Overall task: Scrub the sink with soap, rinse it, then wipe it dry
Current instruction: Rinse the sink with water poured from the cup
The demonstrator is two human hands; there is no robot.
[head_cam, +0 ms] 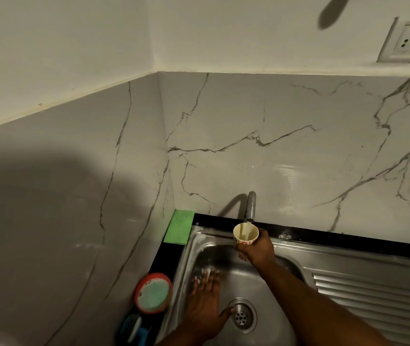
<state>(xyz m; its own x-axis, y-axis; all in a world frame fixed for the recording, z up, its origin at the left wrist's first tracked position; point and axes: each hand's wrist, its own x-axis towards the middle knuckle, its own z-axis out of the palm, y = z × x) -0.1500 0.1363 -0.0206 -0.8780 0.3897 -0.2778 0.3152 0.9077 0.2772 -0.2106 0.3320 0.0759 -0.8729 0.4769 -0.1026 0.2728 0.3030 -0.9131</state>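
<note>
The right hand (257, 248) grips a patterned cup (245, 236) under the running tap (251, 206) — fingers curled round it. The left hand (205, 305) lies flat in the steel sink (199, 237) beside the drain (241, 316), fingers straight and spread. A red soap tub (153, 293) sits on the surface just left of the sink.

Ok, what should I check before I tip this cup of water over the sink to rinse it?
1. Cup sits under the tap spout: ok.
2. Water runs into it: ok.
3. Cup full enough: cannot tell.
4. Right hand grips the cup round its side: ok.
5. Drain uncovered: ok; left hand lies flat beside it.
6. Green cloth likely within reach for drying: ok.
</note>
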